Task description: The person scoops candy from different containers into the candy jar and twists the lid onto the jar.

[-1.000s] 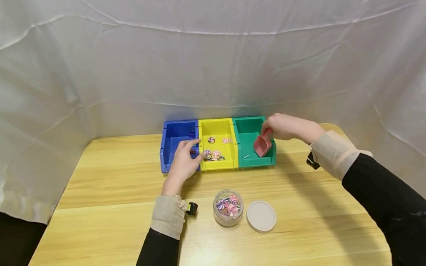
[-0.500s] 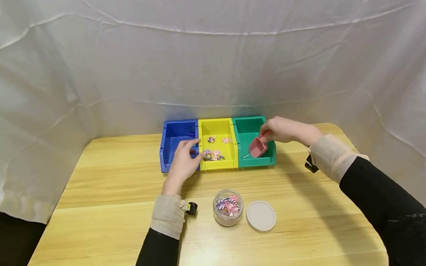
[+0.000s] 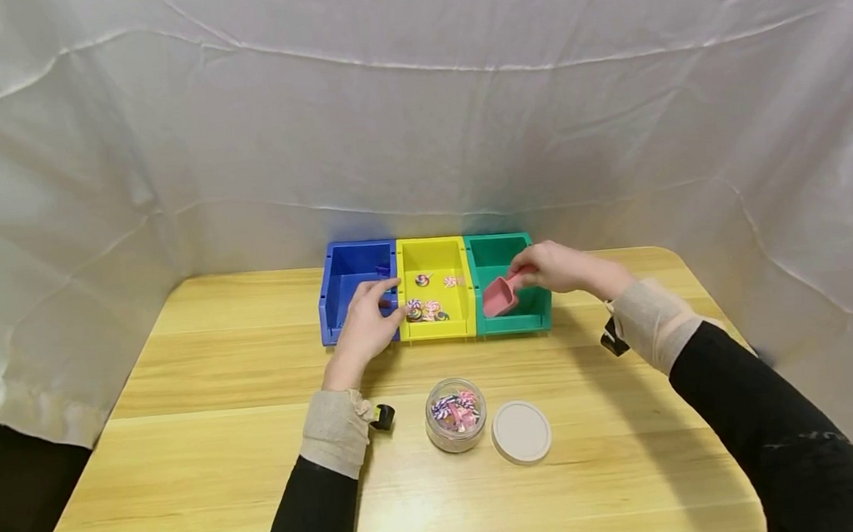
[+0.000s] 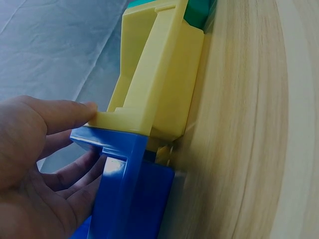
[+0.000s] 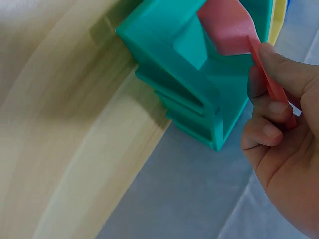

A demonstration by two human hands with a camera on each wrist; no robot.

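Note:
My right hand (image 3: 556,266) pinches the handle of a pink scoop (image 3: 500,296), whose mouth tilts down over the front left of the green bin (image 3: 532,321). In the right wrist view the fingers (image 5: 269,107) curl round the handle, and the pink scoop (image 5: 227,30) sits inside the green bin (image 5: 189,84). My left hand (image 3: 366,322) rests with nearly straight fingers on the blue bin (image 3: 343,260) where it meets the yellow bin (image 3: 433,257). A fingertip of that left hand (image 4: 35,164) touches the yellow bin's (image 4: 159,84) rim, the others lie inside the blue bin (image 4: 124,199).
Several swirl candies (image 3: 426,308) lie in the yellow bin. An open glass jar (image 3: 456,415) holding more candies stands near the table's front, its white lid (image 3: 521,432) flat beside it on the right. A white cloth hangs behind the bins.
My right hand has carried the pink scoop leftward and lower in the green bin, from its right side to its front left. The left hand has stayed put.

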